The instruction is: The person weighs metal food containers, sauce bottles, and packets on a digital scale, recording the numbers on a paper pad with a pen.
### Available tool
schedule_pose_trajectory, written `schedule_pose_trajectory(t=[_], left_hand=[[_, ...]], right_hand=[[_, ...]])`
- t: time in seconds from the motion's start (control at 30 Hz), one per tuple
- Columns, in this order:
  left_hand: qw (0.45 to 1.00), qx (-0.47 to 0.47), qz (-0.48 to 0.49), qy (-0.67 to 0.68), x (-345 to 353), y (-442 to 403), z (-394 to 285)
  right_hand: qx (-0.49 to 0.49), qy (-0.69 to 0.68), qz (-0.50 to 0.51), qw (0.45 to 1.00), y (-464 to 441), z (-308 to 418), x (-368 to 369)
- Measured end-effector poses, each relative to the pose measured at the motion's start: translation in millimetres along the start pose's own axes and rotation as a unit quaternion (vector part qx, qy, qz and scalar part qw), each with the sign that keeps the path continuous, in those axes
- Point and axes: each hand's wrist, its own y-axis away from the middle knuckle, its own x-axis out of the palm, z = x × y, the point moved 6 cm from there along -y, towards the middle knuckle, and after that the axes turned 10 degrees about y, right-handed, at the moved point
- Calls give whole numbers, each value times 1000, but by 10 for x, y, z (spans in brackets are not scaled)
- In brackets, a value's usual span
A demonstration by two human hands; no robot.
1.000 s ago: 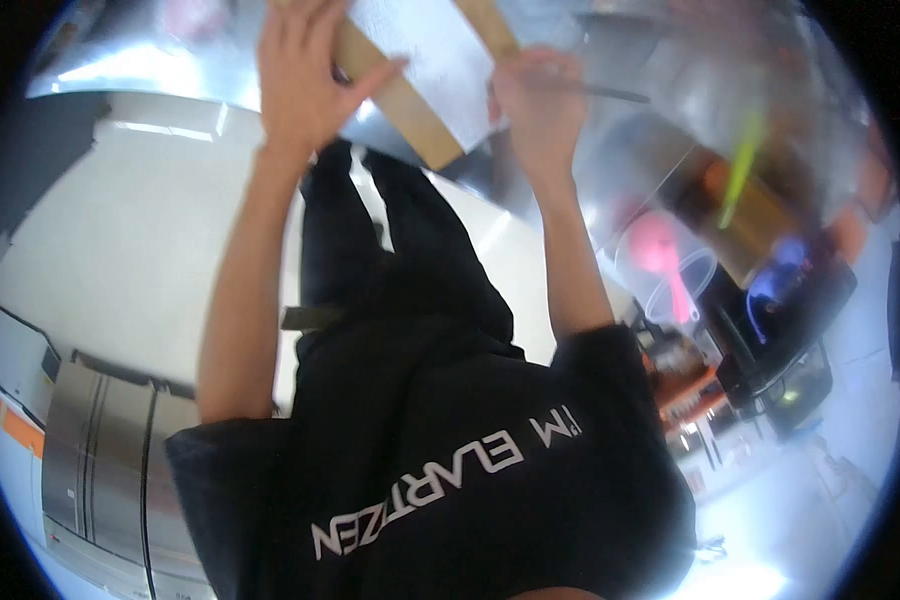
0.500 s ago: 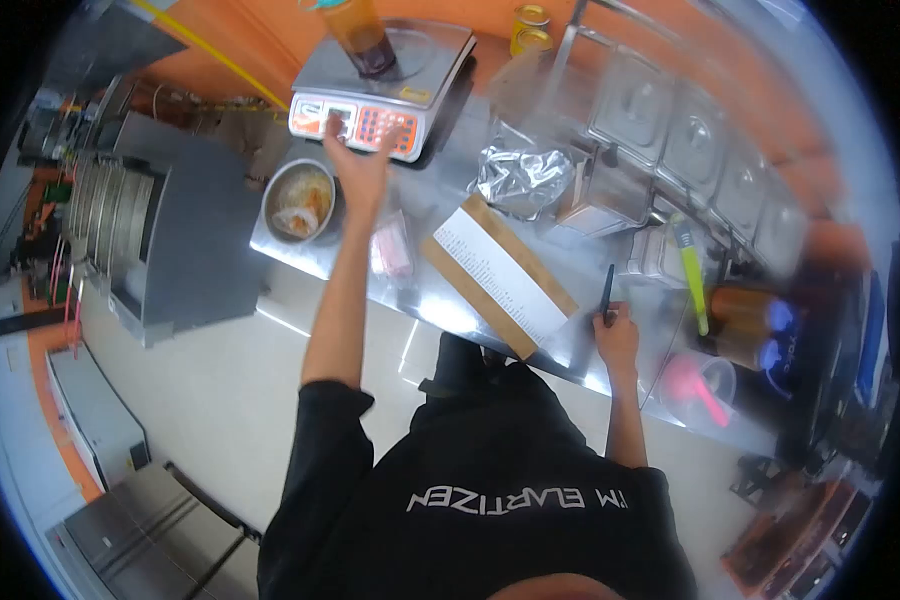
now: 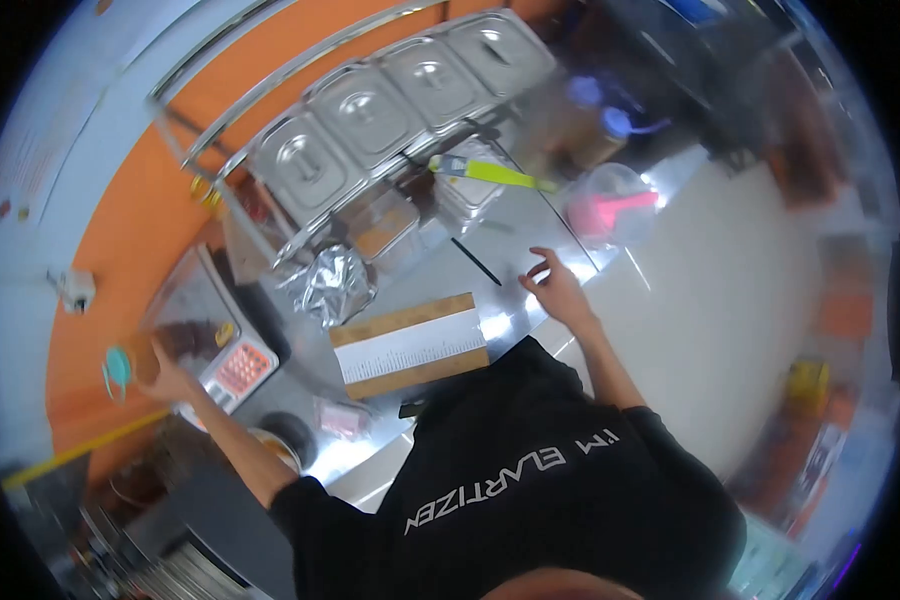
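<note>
Head view. Left hand [image 3: 172, 382]: extended to the side of the scale [image 3: 195, 305], at the brownish body of a teal-lidded container [image 3: 148, 362]. Fingers appear to meet the container; motion blur and overlap hide their far side, so cannot tell whether they are clamped on it. The container is tilted, its teal lid [image 3: 118, 366] pointing away from the hand. Cannot tell whether its base touches the scale.

Right hand [image 3: 558, 292]: above the steel counter [image 3: 425, 278] near its edge, fingers apart and partly curled. Black pen [image 3: 477, 262] lies on the counter just beside the fingertips, apart from them.

Printed sheet [image 3: 408, 347]: white, on a longer brown board [image 3: 415, 379] that shows along both long sides of it; both lie on the counter in front of the torso, between the two hands. Print too small to read.

Crumpled foil [image 3: 338, 285] is near the board's upper left corner. Pink packet [image 3: 342, 420] lies near the lower left corner, with a round bowl [image 3: 278, 448] close by, partly covered by the left forearm. Lidded steel pans [image 3: 358, 112] stand in a row at the rear. Lime-green tool [image 3: 500, 174] lies across a container [image 3: 467, 200]. Pink scoop [image 3: 610, 210] rests in a clear tub [image 3: 592, 183].
</note>
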Motion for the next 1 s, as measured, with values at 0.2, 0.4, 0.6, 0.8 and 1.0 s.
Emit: schedule_pose_trajectory(t=[0.2, 0.4, 0.6, 0.8, 1.0], left_hand=[[997, -5, 53, -52, -290, 816, -1006], [890, -240, 326, 211, -23, 2835, -1519], [775, -199, 525, 290, 1621, 4159, -2939], [746, -145, 572, 308, 2591, 5026, -3190], [759, -168, 566, 274, 3078, 5064, -3308]], right_hand=[[-47, -8, -247, 968, -433, 314, -1561], [27, 328, -272, 904, -1601, -168, -2299], [40, 209, -307, 928, -1870, -226, -1889], [-13, 97, -378, 921, -1825, -193, -1925], [-49, -59, -358, 930, -1329, 58, -2282]])
